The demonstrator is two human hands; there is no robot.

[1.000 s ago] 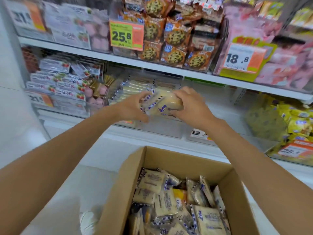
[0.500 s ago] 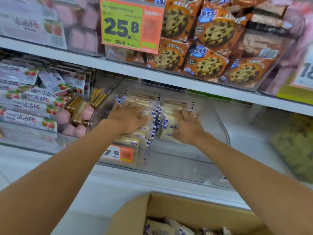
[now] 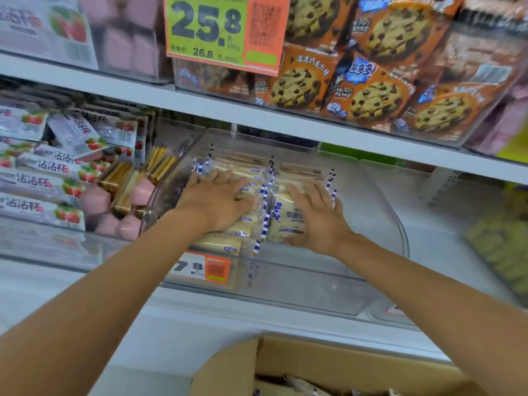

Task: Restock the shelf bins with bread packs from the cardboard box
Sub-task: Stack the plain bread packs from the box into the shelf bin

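Since a second ago you've carried the bread packs [image 3: 285, 221] into the clear bin [image 3: 300, 284] at mid-frame. Your left hand [image 3: 214, 201] and right hand [image 3: 317, 218] lie flat on them, fingers straight. The cardboard box [image 3: 357, 364] sits bottom centre.

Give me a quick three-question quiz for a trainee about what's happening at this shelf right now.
1. True or false: the left hand and the right hand both lie with fingers spread on bread packs inside the clear bin.
2. What fills the bin on the shelf above? A) cookie packs B) bottles C) cans
3. What large price does the green price tag show?
Key: 1 true; 2 A; 3 25.8
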